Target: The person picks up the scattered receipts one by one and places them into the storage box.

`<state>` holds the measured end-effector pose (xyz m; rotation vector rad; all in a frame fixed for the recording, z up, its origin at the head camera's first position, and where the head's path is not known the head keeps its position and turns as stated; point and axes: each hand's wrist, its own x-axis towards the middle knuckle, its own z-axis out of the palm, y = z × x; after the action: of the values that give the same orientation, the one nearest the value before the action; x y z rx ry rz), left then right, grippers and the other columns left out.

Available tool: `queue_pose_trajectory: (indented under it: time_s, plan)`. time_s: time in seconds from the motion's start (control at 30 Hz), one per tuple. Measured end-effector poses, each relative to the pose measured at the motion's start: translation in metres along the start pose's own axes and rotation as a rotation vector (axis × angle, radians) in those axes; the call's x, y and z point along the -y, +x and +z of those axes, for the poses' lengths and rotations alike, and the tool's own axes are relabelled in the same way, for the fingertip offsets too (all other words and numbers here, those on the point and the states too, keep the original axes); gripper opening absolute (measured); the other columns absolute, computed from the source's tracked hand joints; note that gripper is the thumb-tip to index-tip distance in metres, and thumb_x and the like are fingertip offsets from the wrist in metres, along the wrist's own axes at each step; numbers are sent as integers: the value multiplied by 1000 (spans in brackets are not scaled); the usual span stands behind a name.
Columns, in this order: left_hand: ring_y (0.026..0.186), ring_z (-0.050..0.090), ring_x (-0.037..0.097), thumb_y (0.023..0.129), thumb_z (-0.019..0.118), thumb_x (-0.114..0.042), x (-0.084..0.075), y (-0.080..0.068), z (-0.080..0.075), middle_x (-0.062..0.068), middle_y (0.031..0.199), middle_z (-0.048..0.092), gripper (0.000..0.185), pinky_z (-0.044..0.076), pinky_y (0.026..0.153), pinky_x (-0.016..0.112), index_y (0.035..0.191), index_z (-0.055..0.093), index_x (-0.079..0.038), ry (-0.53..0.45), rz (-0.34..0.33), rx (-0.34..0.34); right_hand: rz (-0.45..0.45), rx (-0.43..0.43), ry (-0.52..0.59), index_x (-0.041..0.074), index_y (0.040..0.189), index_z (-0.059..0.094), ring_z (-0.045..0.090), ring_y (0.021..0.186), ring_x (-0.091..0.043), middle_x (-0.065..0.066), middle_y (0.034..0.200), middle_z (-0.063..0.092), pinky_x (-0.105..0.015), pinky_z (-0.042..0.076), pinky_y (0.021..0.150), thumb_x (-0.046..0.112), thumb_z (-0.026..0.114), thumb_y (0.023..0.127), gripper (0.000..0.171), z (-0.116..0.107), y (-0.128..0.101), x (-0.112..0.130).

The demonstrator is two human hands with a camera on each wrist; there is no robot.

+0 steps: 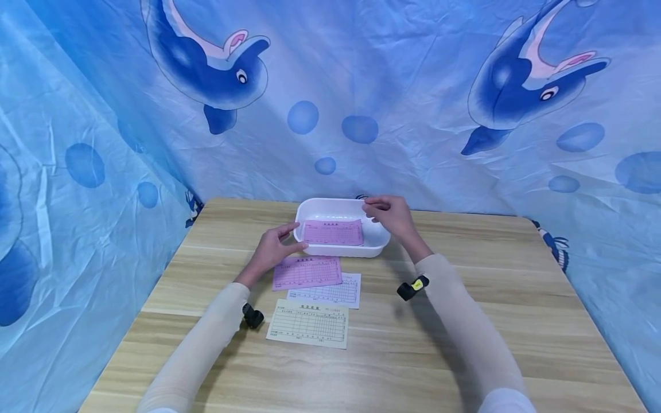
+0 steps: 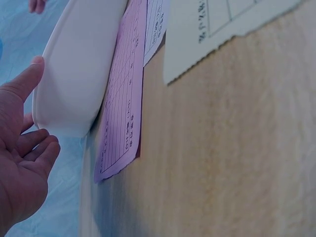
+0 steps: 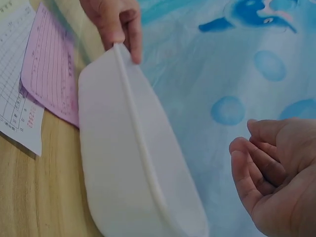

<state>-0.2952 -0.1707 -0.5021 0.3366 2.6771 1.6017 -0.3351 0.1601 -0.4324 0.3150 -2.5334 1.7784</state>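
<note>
At the back of the table stands a white plastic tray [image 1: 356,251], with a pink printed form slip [image 1: 333,233] lying inside it. My left hand [image 1: 271,249] holds the tray by its left end; in the right wrist view its thumb and fingers pinch the rim. Over the tray's right side hovers my right hand [image 1: 392,218]. Its fingers [image 3: 244,173] are loosely bent, and nothing shows between them and the thumb. In front of the tray, a second pink slip [image 1: 307,272] partly covers a white slip [image 1: 338,291]. Nearest me lies a pale yellow slip [image 1: 308,324].
The wooden table [image 1: 465,344] runs back to a blue curtain [image 1: 413,166] printed with dolphins and bubbles. Another curtain panel [image 1: 77,229] hangs along the left side. Black straps sit on both wrists.
</note>
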Motion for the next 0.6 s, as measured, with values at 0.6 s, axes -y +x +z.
queue_pose_trajectory:
  time_s: [0.6]
  plan:
    - [141, 48, 37, 84, 85, -37, -3, -1, 0, 15, 153, 51, 76, 41, 119, 47, 146, 55, -6, -8, -22, -2, -139, 75, -65, 6, 113, 77, 72, 86, -25, -9, 103, 77, -24, 61, 68, 22, 78, 93, 26, -1, -69, 18]
